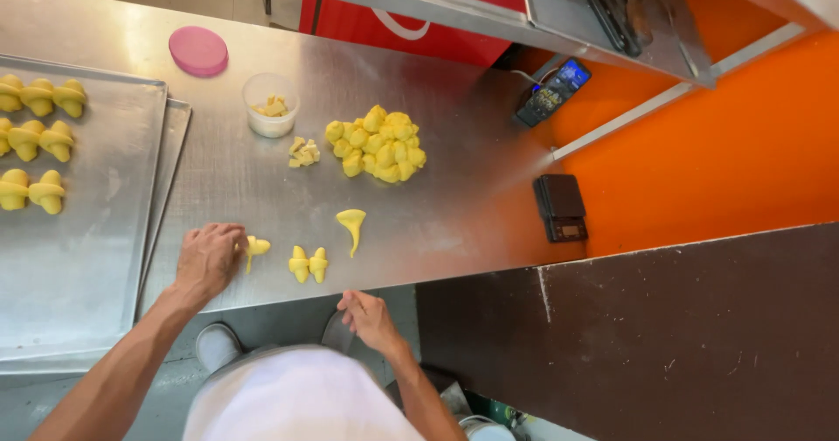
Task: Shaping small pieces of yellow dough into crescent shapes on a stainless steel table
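My left hand (208,257) rests palm down on the steel table (245,179), its fingertips touching a small yellow dough piece (255,247). Just to its right lies a shaped pair of yellow dough pieces (308,264). A drop-shaped flattened dough piece (351,224) lies beyond them. My right hand (369,317) hovers at the table's front edge, fingers loosely apart, holding nothing. A heap of yellow dough lumps (377,144) sits farther back.
A metal baking tray (79,257) on the left holds several shaped yellow pieces (39,135). A clear plastic cup (271,104), a pink lid (198,50), dough scraps (303,152), a small black scale (560,207) and a phone (552,91) stand around.
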